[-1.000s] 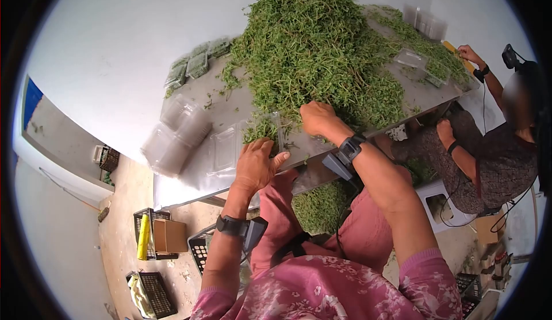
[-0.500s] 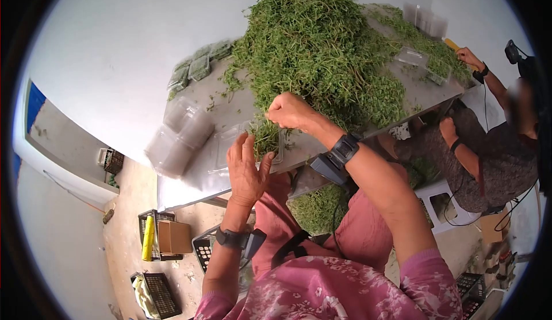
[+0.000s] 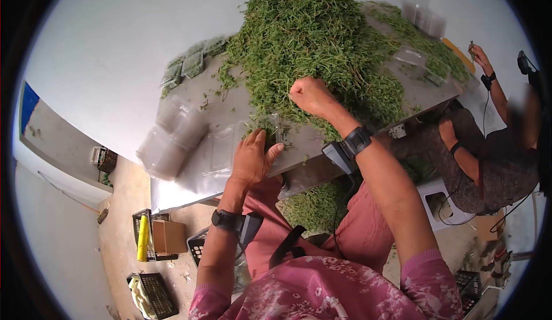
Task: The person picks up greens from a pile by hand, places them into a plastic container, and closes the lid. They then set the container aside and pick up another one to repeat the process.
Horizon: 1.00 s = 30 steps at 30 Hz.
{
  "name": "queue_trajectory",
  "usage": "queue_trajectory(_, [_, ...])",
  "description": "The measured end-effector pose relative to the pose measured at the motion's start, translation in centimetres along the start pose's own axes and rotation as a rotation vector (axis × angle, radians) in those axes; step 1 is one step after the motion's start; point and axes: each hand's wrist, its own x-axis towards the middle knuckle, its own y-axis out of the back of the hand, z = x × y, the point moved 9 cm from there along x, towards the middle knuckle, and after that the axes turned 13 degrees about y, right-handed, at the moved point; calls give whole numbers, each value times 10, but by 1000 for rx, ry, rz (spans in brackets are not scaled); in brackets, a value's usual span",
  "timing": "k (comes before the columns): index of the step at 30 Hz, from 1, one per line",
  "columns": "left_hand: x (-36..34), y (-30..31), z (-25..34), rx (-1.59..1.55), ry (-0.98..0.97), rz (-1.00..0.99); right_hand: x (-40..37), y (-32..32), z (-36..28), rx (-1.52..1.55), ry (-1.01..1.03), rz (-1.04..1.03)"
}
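My left hand (image 3: 252, 158) lies with fingers stretched and thumb apart over an open clear plastic container (image 3: 275, 122). Its fingertips touch the green leafy stems (image 3: 260, 126) in that container. My right hand (image 3: 313, 97) is closed in a fist at the front of a tall heap of the same greens (image 3: 310, 38); what its fingers hold, if anything, is hidden. The container's clear lid (image 3: 223, 146) lies flat on the metal table just left of my left hand.
Stacked clear containers (image 3: 172, 136) stand at the metal table's (image 3: 221, 104) left edge. Filled boxes (image 3: 192, 64) sit behind them. At right, a co-worker's hand (image 3: 478, 56) holds up a sprig near an open box (image 3: 411, 56). Black crates (image 3: 154, 294) and a cardboard box (image 3: 169, 236) are on the floor.
My right hand has moved from above the container up and right to the heap. My left hand has shifted slightly onto the greens in the container. The co-worker's hand has risen with a sprig.
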Motion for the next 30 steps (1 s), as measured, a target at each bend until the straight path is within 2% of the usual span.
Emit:
queue_trajectory(2, [-1, -2, 1, 2, -5, -44, 1, -14, -8, 62, 50, 77])
queue_trajectory(5, [-3, 0, 3, -7, -17, -99, 3, -37, -36, 78, 117, -14])
queue_trajectory(6, [-4, 1, 4, -11, -24, -115, 4, -49, -41, 71, 102, -101])
queue_trajectory(9, [-9, 2, 8, -1, -24, -112, 5, -70, -57, -90, 269, -35])
queue_trajectory(10, [-11, 1, 8, 0, -28, -110, 5, -80, -53, -28, 225, -163])
queue_trajectory(13, [-16, 1, 6, -1, -36, -96, 9, -91, -53, -23, 162, -223])
queue_trajectory(16, [-18, 1, 3, 0, -45, -71, 16, -106, -43, 121, 34, -331])
queue_trajectory(19, [-18, 0, 3, -3, -43, -69, 25, -104, -43, 128, 141, -190])
queue_trajectory(25, [-19, 3, 5, -22, -38, -62, 30, -54, -46, 173, 95, 101])
queue_trajectory(30, [-18, 6, 7, -33, -70, -26, 26, -34, -61, 345, 137, 104])
